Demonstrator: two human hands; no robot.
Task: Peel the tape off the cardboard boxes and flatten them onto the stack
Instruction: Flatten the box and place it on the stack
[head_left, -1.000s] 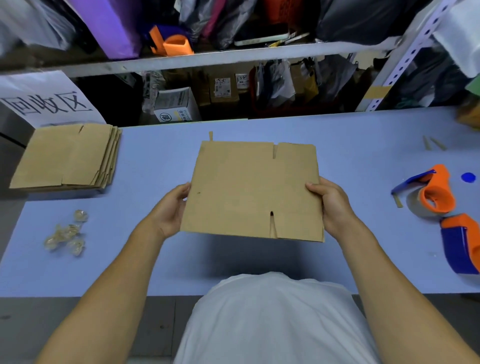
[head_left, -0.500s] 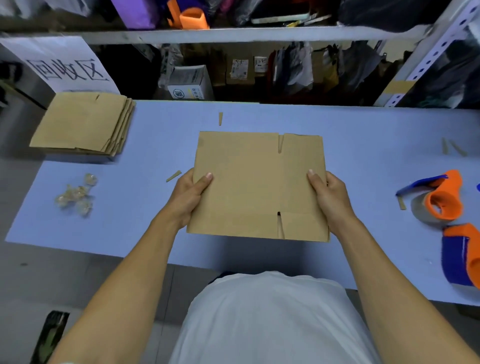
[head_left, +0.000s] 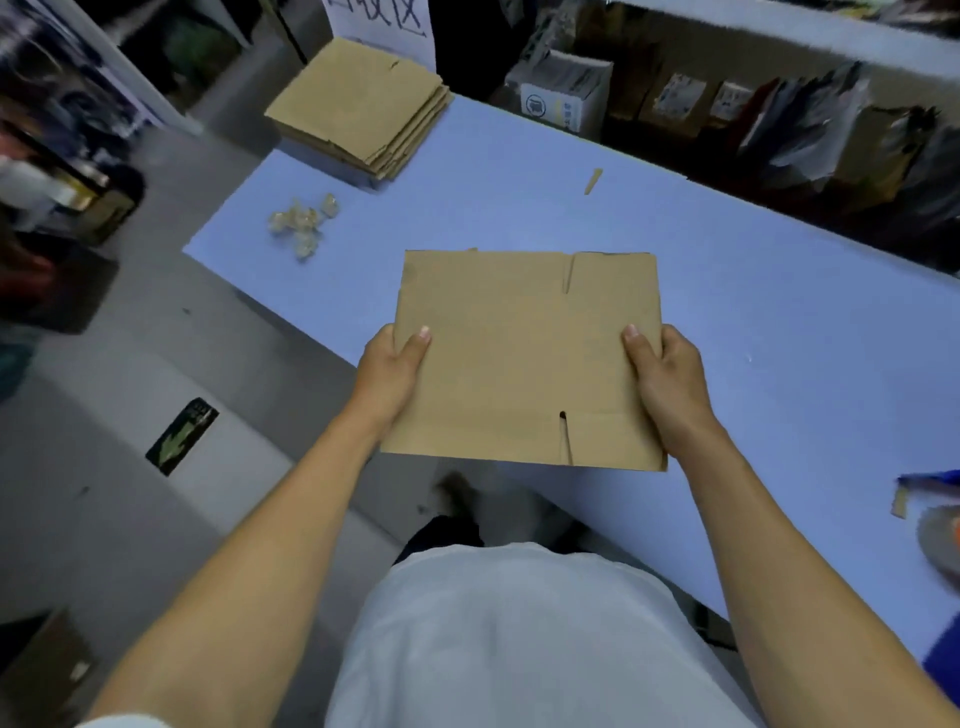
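1. I see the left hand (head_left: 390, 371) and right hand (head_left: 662, 371) each pinching a side edge of the flattened box (head_left: 524, 358), held above the near table (head_left: 779, 322) edge.
2. Risk: a thumb slips and the box drops floorward.
3. Stack (head_left: 363, 111) sits far left; a skewed landing could topple it.

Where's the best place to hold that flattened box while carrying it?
By its two side edges, one hand from each side, as shown: the left hand and right hand pinch the flattened box with thumbs on top. It is a wide, thin, floppy sheet, so opposite mid-edge grips likely keep it level.
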